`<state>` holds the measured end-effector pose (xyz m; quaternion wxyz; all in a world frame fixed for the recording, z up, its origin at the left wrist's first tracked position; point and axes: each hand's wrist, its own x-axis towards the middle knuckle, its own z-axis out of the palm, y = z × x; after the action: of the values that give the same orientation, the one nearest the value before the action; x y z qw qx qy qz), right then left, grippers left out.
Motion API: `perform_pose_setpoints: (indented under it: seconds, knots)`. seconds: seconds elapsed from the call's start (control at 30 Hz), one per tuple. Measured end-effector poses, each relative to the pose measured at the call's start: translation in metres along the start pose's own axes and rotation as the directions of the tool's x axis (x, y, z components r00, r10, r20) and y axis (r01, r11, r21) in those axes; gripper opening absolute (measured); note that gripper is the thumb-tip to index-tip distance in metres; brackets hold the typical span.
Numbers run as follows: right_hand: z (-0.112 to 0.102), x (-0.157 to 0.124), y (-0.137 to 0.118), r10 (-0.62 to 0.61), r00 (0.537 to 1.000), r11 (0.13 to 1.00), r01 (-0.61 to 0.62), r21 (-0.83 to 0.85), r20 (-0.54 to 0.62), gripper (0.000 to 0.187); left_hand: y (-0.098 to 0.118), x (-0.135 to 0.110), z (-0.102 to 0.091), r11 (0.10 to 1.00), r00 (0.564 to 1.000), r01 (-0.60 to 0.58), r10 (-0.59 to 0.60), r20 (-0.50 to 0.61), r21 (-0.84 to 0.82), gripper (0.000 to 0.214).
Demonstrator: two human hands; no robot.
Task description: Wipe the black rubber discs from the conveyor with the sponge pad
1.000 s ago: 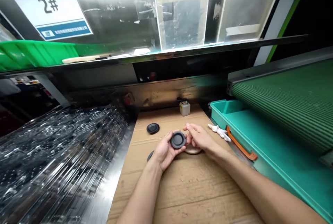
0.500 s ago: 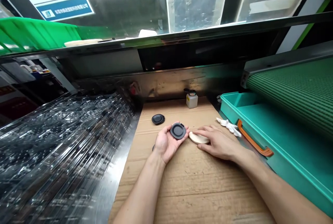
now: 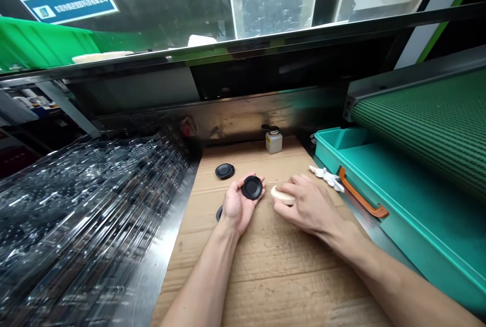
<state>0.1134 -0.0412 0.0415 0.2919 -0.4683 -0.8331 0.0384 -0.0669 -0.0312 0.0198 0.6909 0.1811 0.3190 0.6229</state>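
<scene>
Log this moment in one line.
left hand: holding black disc | right hand: touching cream pad | surface: cardboard | near far edge: small bottle

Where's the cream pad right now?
In the head view, the cream pad is just right of the black disc in the left hand, its right end under the right hand.

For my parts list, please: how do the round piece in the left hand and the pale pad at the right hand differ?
The round piece is black; the pale pad is cream. The round piece's face is ringed; the pale pad looks plain where visible. The round piece's face lies in view on the left hand; the right hand partly hides the pale pad. Both have rounded edges.
</scene>
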Motion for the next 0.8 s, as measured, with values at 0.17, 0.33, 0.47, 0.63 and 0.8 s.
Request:
perform_pose_setpoints:
  seconds: [0.17,0.33,0.47,0.63,0.8]
  knots:
    - [0.003,0.003,-0.001,-0.062,0.994,0.975,0.08,0.205,-0.09,0.033,-0.001,0.0,0.003,0.998,0.999,0.02,-0.017,0.038,-0.057,0.032]
    - [0.022,-0.004,-0.009,-0.124,0.991,0.937,0.1,0.335,0.052,0.043,-0.002,-0.006,0.01,0.988,0.993,0.101,-0.093,0.078,-0.12,0.031]
    - [0.033,-0.004,-0.013,0.071,0.997,0.946,-0.062,0.317,-0.016,0.049,-0.008,-0.007,0.014,0.98,0.988,0.105,-0.083,0.129,-0.168,0.024]
    - [0.033,-0.003,-0.02,0.269,0.959,0.94,-0.241,0.242,-0.092,0.049,-0.017,-0.009,0.024,0.987,0.983,0.061,-0.033,0.18,-0.15,0.037]
    - [0.032,-0.001,-0.022,0.306,0.948,0.894,-0.253,0.369,-0.091,0.042,-0.016,-0.01,0.022,0.981,0.987,0.069,-0.04,0.158,-0.179,0.048]
